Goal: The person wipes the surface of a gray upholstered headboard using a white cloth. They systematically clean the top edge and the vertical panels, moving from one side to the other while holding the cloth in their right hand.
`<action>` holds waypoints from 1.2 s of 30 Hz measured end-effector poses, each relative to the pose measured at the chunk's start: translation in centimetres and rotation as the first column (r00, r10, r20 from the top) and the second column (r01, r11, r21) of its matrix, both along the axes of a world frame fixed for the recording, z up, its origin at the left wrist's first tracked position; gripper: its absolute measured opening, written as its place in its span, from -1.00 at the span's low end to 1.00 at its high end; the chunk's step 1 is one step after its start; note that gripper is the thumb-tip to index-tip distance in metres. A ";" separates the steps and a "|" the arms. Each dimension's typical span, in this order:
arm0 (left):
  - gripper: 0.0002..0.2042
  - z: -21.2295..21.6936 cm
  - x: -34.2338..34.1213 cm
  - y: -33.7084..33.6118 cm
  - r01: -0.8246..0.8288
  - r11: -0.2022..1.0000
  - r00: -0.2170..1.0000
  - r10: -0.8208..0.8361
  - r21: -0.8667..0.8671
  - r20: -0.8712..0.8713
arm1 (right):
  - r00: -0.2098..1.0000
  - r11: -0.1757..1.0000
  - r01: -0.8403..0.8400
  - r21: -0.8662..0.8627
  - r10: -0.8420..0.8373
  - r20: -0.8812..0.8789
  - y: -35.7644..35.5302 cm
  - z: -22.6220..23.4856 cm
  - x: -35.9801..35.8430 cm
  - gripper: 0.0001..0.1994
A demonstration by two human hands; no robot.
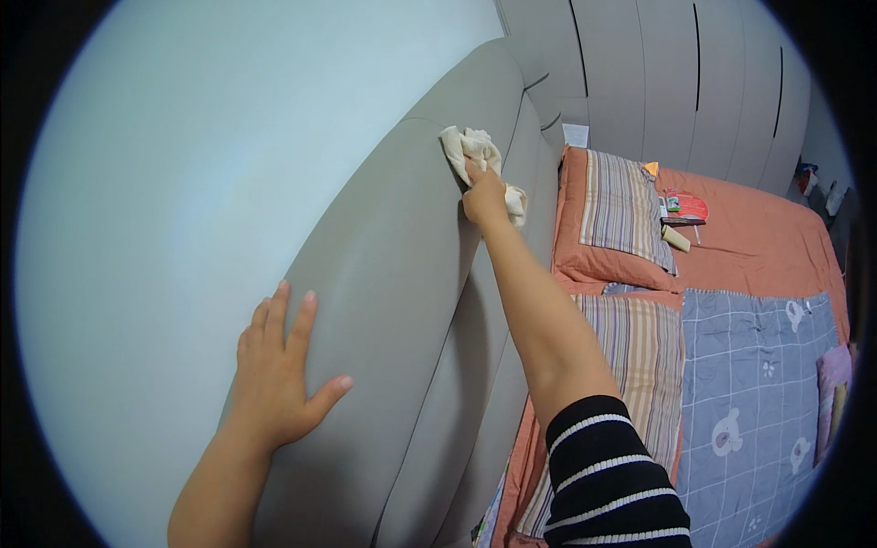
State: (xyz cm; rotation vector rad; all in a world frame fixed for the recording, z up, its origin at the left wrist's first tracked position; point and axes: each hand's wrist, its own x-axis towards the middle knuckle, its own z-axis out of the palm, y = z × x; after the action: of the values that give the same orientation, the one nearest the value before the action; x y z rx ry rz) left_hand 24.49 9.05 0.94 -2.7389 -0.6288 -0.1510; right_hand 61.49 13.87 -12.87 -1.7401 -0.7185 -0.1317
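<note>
A cream cloth (473, 146) is bunched under my right hand (486, 196), whose fingers grip it. The cloth lies against the upper part of the grey padded headboard (365, 265), toward its far end. One end of the cloth hangs out beside my wrist. My left hand (279, 370) is spread, fingers apart, at the near part of the headboard's top edge beside the pale wall, with nothing in it. My right arm stretches forward across the headboard in a black sleeve with white stripes.
Right of the headboard is the bed with an orange sheet (758, 219), striped pillows (621, 201) and a grey-blue checked blanket (744, 393). A red round fan (692, 208) and small items lie by the far pillow. Grey wardrobe doors (671, 82) stand beyond; a pale wall (183, 183) is left.
</note>
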 end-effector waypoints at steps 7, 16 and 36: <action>-0.14 0.1 -0.3 0.1 -0.012 1.000 1.000 0.012 0.006 0.020 | 0.925 0.974 -0.110 0.198 0.028 0.379 -4.8 -1.1 -15.1 -0.49; -0.12 0.8 -0.2 -0.3 -0.067 0.998 0.997 0.067 0.006 -0.040 | 0.732 0.934 -0.316 0.166 0.129 0.669 -3.8 4.9 -14.3 -0.68; -0.10 0.0 -0.2 0.7 -0.052 0.999 0.997 0.052 -0.001 -0.049 | 0.755 0.836 -0.509 0.206 0.318 0.574 -12.5 1.3 -23.9 -0.61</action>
State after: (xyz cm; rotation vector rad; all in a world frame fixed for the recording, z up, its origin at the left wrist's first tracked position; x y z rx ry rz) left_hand 24.28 9.73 0.90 -2.7170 -0.6861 -0.0704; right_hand 37.59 1.42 -11.55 -1.1533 -1.3871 -0.4061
